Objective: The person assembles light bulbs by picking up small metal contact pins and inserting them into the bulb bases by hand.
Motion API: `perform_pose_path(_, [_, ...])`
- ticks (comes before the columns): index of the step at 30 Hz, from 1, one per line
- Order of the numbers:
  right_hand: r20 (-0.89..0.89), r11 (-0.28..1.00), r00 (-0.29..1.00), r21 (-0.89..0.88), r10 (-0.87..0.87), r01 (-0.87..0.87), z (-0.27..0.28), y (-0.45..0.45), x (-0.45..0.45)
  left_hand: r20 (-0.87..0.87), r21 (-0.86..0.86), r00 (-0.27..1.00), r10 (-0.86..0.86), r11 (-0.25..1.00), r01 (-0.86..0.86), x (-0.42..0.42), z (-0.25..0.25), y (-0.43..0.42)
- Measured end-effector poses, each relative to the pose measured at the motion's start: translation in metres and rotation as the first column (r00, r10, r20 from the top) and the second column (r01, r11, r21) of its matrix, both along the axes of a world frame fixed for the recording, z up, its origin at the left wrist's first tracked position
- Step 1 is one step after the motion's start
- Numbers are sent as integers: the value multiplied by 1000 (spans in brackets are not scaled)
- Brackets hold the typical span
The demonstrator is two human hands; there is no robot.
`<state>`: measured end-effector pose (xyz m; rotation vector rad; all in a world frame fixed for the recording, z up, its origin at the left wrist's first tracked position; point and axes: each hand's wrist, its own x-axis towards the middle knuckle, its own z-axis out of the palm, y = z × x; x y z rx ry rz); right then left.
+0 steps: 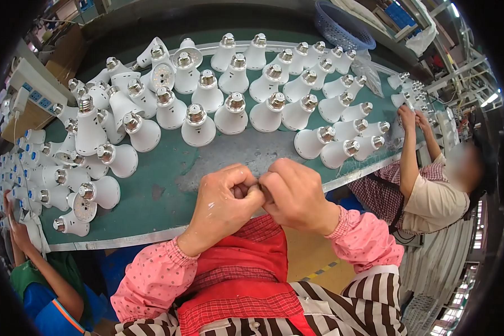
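My left hand [224, 199] and my right hand [297, 193] meet over the front edge of the bench, fingers curled and pressed together. Whatever lies between the fingertips is hidden or too small to name. White smudges mark the back of my left hand. Beyond my hands, many white bulb bodies with silver screw caps stand upright on the green bench top, the nearest being a bulb [198, 126]. To the right, several bulbs lie on their sides, among them a bulb [315, 141]. On the left, more bulbs are heaped, one bulb [117, 159] lying tilted.
A worn grey patch [235, 154] marks the green bench [162, 207]. At the back stand a blue basket [344, 28] and a plastic bag [368, 73]. A power strip [36, 98] sits at left. Co-workers' hands [411, 117] work at right and another's hand [19, 235] at left.
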<state>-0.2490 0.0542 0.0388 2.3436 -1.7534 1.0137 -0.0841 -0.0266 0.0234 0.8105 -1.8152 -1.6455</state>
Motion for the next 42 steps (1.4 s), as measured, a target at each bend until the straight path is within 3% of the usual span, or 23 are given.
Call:
perform_pose_path(1, [-145, 998, 989, -65, -4, -6, 1, -1, 0, 4, -29, 1000, 23, 999, -23, -2, -1, 1])
perform_pose_path(4, [-93, 999, 995, -5, -33, 33, 2, 2, -6, 30, 13, 1000, 5, 1000, -5, -1, 3, -2])
perform_pose_path(7, [408, 960, 902, 281, -139, 21, 21, 9, -7, -33, 269, 997, -63, 961, 70, 6, -6, -8])
perform_pose_path(10, [600, 947, 779, 322, -185, -23, 11, 10, -11, -44, 302, 987, -156, 939, 162, 8, -6, -11])
perform_pose_path(13, [657, 940, 736, 330, -165, -84, 2, 12, -13, -75, 358, 983, -165, 916, 181, 6, 0, -11])
perform_pose_path(19, [537, 945, 836, 320, -117, -73, 6, 10, -11, -109, 413, 970, -215, 878, 241, 9, -5, -15])
perform_pose_path(22, [614, 955, 781, 285, -116, -83, 3, 9, -7, -116, 464, 969, -216, 851, 246, 9, 0, -18])
perform_pose_path(25, [800, 930, 577, 321, -165, -180, -6, 11, -9, -160, 482, 962, -221, 833, 271, 9, -1, -19])
perform_pose_path(28, [819, 916, 546, 340, -178, -212, -4, 12, -10, -131, 479, 963, -237, 835, 271, 8, 2, -19])
perform_pose_path(31, [675, 908, 726, 376, -131, -185, 2, 12, -14, -129, 464, 964, -232, 845, 266, 8, 1, -16])
perform_pose_path(35, [231, 984, 973, 173, -3, -38, 9, 5, -11, -120, 426, 983, -139, 887, 177, 4, 0, -10])
perform_pose_path(37, [-69, 999, 997, 0, 37, -37, 8, 0, -10, -96, 331, 991, -97, 935, 124, 2, -2, -7])
perform_pose_path(40, [-254, 999, 966, -2, 43, -45, 13, -1, -10, -21, 170, 998, -59, 984, 62, -1, 5, -5])
perform_pose_path(42, [-136, 999, 990, 8, 32, -32, 10, -1, -13, -35, 244, 997, -71, 967, 77, -1, 2, -6])
